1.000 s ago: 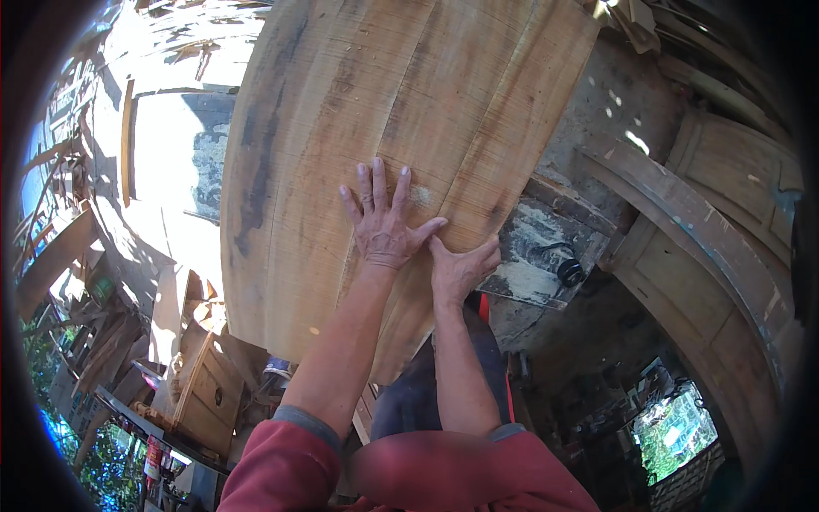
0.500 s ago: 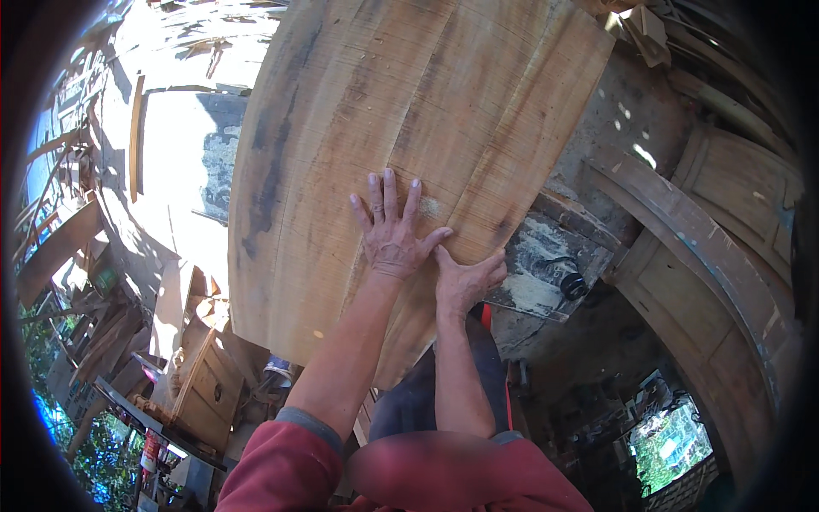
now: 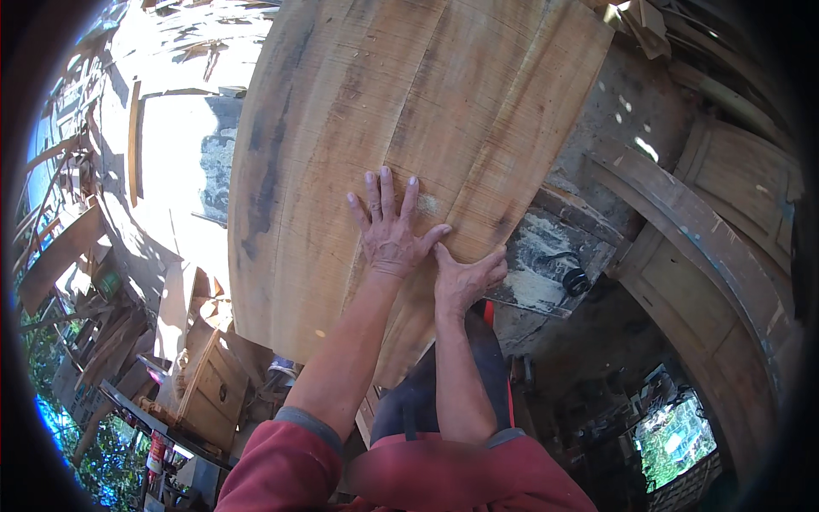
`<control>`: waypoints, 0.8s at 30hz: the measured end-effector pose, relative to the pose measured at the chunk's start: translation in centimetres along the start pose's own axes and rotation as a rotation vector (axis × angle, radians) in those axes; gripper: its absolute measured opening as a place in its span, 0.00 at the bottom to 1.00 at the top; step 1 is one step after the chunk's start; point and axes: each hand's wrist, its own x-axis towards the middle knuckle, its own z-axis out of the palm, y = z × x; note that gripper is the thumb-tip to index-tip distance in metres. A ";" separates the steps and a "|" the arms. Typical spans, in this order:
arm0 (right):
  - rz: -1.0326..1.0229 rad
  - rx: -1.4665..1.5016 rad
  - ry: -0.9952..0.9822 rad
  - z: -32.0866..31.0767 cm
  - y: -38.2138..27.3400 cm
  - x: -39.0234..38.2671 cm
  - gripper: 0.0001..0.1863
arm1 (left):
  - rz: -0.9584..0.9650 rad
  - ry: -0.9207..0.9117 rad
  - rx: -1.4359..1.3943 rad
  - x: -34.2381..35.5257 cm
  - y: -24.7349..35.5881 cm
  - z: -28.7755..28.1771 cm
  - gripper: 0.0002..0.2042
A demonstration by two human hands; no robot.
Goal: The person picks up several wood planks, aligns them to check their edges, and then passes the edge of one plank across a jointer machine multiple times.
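A large wooden panel (image 3: 341, 128) made of several joined boards spreads out before me, with saw marks and dark stains along its left side. My left hand (image 3: 392, 229) lies flat on its face, fingers spread and nothing held. Close by on the right, my right hand (image 3: 465, 280) grips the panel's near right edge. Its thumb rests on top, pointing at the left thumb, while the other fingers curl over the edge and are partly hidden. A small pale patch of dust shows on the wood just beyond the left thumb.
Right of the panel, a dusty work surface (image 3: 546, 256) carries a dark round object (image 3: 575, 281). Beyond it stand a curved wooden piece (image 3: 674, 209) and panelled wooden doors (image 3: 742, 183). A wooden cabinet (image 3: 213, 388) and scrap wood (image 3: 107, 341) crowd the lower left.
Both hands keep their places on the panel. Only the view has shifted very slightly.
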 end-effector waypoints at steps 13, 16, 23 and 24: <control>0.115 0.529 -0.217 -1.8 3.3 2.9 0.37 | -0.031 -0.003 0.017 -0.1 0.1 -0.1 0.37; 0.127 0.588 -0.282 -3.6 2.6 2.7 0.23 | -0.027 -0.001 0.050 -0.4 -0.3 0.3 0.34; 0.257 1.038 -0.350 -2.2 5.8 4.3 0.26 | -0.043 0.005 0.022 0.1 0.0 0.1 0.34; 0.326 1.098 -0.376 -2.7 5.4 4.4 0.26 | -0.045 0.008 0.021 0.0 -0.1 0.1 0.34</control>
